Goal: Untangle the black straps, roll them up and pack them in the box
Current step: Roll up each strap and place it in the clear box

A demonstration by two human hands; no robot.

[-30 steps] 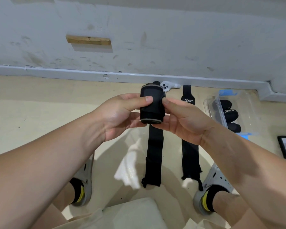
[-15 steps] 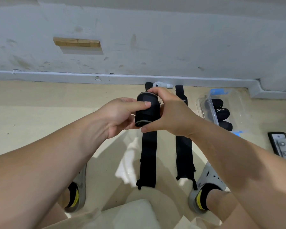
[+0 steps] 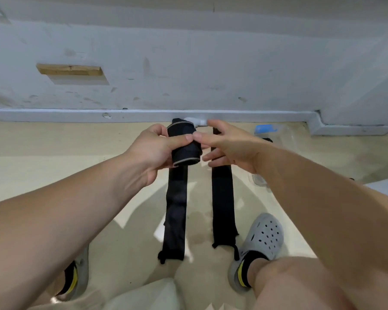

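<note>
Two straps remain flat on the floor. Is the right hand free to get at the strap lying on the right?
Probably yes: the right hand is open, just above the right strap, with nothing between them. The left hand alone holds the rolled strap.

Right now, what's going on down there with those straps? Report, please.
Left hand gripping rolled strap. Right hand open, thumb touching the roll. Two flat straps on floor, unrolled. Clear box mostly hidden behind right arm. Nothing blocking.

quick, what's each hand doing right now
Left hand: closed around the rolled black strap, holding it above the floor.
Right hand: open, fingers spread, thumb tip just touching the roll, not gripping it.
</note>
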